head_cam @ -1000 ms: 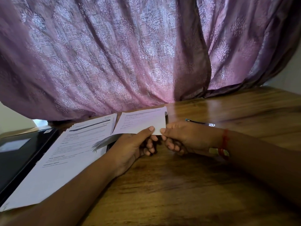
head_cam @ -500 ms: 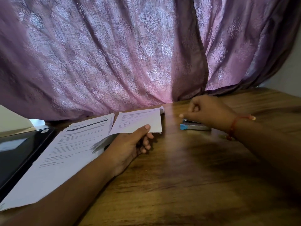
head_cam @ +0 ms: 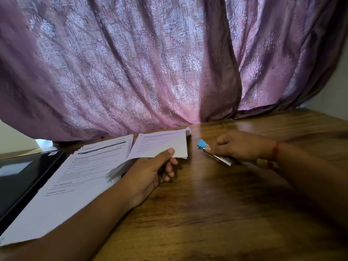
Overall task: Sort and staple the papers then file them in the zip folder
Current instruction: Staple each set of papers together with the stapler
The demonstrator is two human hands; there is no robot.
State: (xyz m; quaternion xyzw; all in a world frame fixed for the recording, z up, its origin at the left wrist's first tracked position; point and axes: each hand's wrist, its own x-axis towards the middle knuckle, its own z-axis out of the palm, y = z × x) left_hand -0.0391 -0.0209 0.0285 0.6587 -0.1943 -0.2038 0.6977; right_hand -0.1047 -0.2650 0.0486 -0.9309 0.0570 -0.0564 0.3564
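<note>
2 hands work at a wooden table below a mauve patterned curtain. The stapler, blue-capped at its front with a silvery metal body, is held just clear of the tabletop in the right hand; its long axis runs from upper left to lower right, the blue tip pointing left toward the held sheaf and tilted upward. The right hand's fingers are curled round the stapler's rear, a fingertip lying by the blue cap, and a red thread circles that wrist, the forearm reaching in from the right edge. The left hand comes in from the lower left, palm turned inward, thumb pressed on top of the sheaf's near right corner and fingers curled beneath it, pinching it. The sheaf is white, printed with grey lines of text too blurred to read, its long axis running away from the camera toward the curtain, its near end lifted off the table. Just left of it a larger stack of printed white pages lies flat, long axis running from lower left to upper right, a dark heading bar near its far end. A black folder lies at the left edge, partly under the stack.
</note>
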